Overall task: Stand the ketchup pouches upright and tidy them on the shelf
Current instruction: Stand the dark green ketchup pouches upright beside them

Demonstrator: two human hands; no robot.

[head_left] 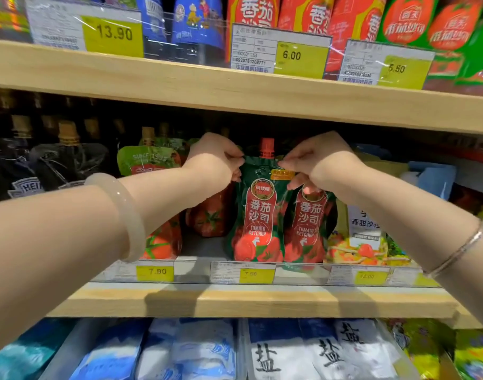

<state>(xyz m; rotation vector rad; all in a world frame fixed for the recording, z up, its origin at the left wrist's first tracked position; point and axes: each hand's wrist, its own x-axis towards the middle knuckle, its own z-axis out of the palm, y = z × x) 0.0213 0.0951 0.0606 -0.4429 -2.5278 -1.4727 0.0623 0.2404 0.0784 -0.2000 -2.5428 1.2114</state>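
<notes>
A dark green and red ketchup pouch (258, 215) with a red cap stands upright at the front of the middle shelf (251, 300). My left hand (217, 159) pinches its upper left corner and my right hand (314, 163) pinches its upper right corner. A second matching pouch (307, 223) stands just to its right, partly behind it and under my right hand. Left of them, another red ketchup pouch (211, 215) sits further back, and a green-topped pouch (155, 165) stands beside my left forearm.
Dark Heinz bottles (26, 171) fill the shelf's left side. A salad dressing pouch (363, 237) stands at the right. Price tags (255, 274) line the front rail. The upper shelf (234, 89) hangs low overhead with red sauce pouches. Salt bags (303, 352) lie below.
</notes>
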